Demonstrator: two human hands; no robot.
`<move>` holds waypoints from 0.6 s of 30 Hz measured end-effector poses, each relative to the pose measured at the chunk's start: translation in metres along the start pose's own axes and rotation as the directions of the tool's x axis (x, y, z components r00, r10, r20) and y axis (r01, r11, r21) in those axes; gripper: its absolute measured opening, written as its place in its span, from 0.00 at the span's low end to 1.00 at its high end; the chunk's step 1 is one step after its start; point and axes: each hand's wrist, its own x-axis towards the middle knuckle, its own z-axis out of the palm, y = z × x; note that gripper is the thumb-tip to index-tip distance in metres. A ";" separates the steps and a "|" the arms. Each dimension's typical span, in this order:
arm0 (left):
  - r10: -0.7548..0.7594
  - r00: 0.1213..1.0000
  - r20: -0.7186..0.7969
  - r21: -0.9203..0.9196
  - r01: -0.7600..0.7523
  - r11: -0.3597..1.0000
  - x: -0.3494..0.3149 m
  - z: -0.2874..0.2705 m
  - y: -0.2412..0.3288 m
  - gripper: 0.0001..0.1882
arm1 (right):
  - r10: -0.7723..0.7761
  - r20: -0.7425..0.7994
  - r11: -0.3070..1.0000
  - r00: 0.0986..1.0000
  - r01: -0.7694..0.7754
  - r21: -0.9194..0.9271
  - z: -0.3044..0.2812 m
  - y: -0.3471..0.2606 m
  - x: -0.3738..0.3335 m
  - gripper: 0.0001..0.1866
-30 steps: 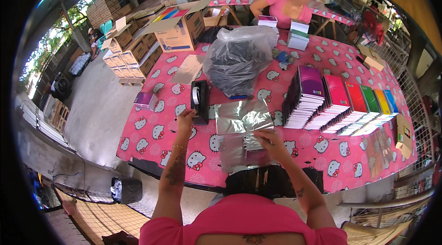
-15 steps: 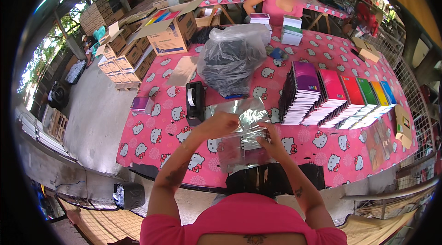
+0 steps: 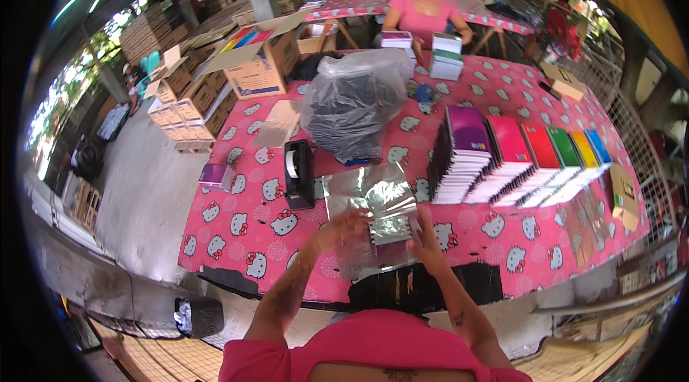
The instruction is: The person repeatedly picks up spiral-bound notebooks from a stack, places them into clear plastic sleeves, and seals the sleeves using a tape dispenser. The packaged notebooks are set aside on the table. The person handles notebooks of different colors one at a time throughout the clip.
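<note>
Clear plastic sheeting [image 3: 352, 185] lies spread at the near middle of the table, shiny and creased. Part of it covers a small pale block [image 3: 391, 232], perhaps a stack of notebooks; glare hides its detail. At its left side my left hand [image 3: 343, 230] rests with fingers stretched out over the plastic, slightly blurred. My right hand [image 3: 426, 244] grips the block's right side through the plastic, thumb toward me. A black tape dispenser [image 3: 298, 177] with a pale roll stands left of the sheeting.
Spiral notebooks in colour-sorted stacks [image 3: 468, 131] stand at the right. A large plastic bag with dark contents [image 3: 352, 109] sits beyond my hands. A small purple-topped stack [image 3: 215, 176] lies left. Open cartons [image 3: 258, 70] stand back left. A person in pink [image 3: 423, 16] works across the table.
My left hand has come down and loosened from its closed grip on the plastic. The plastic now lies flatter over the block. Both hands sit lower in view; the person opposite has shifted.
</note>
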 end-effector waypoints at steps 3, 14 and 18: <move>0.341 0.935 -0.100 0.527 -0.241 0.815 -0.021 0.033 -0.049 0.33 | 0.058 0.173 0.980 0.983 -0.089 0.179 0.027 0.017 -0.012 0.55; 0.613 0.096 -0.784 0.566 -0.296 0.770 -0.149 -0.157 0.138 0.28 | 0.058 -0.091 0.942 0.994 -0.084 -0.324 0.039 0.012 -0.015 0.29; 0.324 -0.172 -0.930 0.356 -0.214 0.910 -0.157 -0.301 0.175 0.33 | -0.177 -0.201 0.729 0.963 -0.009 -0.685 0.016 0.049 -0.044 0.21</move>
